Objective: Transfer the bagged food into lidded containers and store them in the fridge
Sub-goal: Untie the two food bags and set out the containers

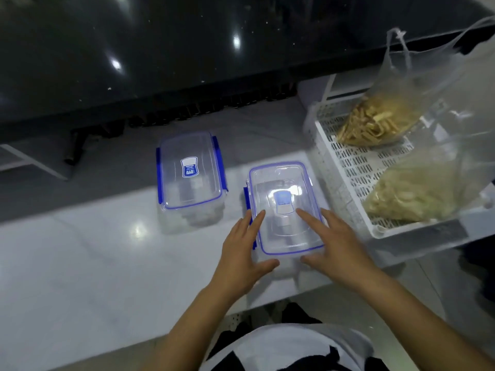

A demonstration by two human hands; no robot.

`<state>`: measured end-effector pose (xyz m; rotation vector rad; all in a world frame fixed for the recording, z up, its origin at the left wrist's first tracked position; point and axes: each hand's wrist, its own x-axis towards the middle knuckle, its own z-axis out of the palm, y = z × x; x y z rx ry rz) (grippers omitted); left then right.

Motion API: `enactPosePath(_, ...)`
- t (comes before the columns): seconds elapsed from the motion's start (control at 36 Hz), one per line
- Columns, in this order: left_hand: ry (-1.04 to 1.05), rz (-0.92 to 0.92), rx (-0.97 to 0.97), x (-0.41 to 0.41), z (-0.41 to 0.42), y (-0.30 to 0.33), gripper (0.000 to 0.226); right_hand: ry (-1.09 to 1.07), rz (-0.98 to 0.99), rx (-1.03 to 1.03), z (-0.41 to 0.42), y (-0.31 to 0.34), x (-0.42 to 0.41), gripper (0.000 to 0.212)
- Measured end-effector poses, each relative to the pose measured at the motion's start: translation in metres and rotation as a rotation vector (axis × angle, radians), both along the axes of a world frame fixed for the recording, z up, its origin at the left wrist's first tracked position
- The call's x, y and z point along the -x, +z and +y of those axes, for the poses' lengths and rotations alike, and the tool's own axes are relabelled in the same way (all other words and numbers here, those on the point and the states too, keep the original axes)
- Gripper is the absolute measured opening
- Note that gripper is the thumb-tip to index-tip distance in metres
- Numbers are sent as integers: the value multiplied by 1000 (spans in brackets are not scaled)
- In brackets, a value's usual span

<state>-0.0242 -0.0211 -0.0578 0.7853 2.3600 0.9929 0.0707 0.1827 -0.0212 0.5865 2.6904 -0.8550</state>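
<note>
Left hand (242, 247): fingers straight, resting on left edge of near lidded container (285, 210), thumb at its near end. Right hand (333, 242): fingers straight, spread on the lid's right side, thumb at near edge. Neither hand curls round it. Container sits on white worktop (93, 263), lid on, blue side clips. Second lidded container (190, 174) just left and farther, apart from the first. White perforated basket (356, 170) on right holds two clear bags: darker strips (375, 124) far, paler food (412, 195) near
</note>
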Motion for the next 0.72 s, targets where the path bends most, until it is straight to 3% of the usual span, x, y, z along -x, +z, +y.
enactPosePath(0.39, 125, 81, 109, -5, 3, 49, 102, 150, 203, 97, 19, 15, 5, 92)
enactPosePath(0.47, 227, 97, 130, -8, -10, 67, 103, 251, 249, 79, 10, 25, 22, 85)
enactPosePath(0.72, 510, 88, 155, -10, -99, 88, 97, 511, 266, 100, -69, 26, 83, 87)
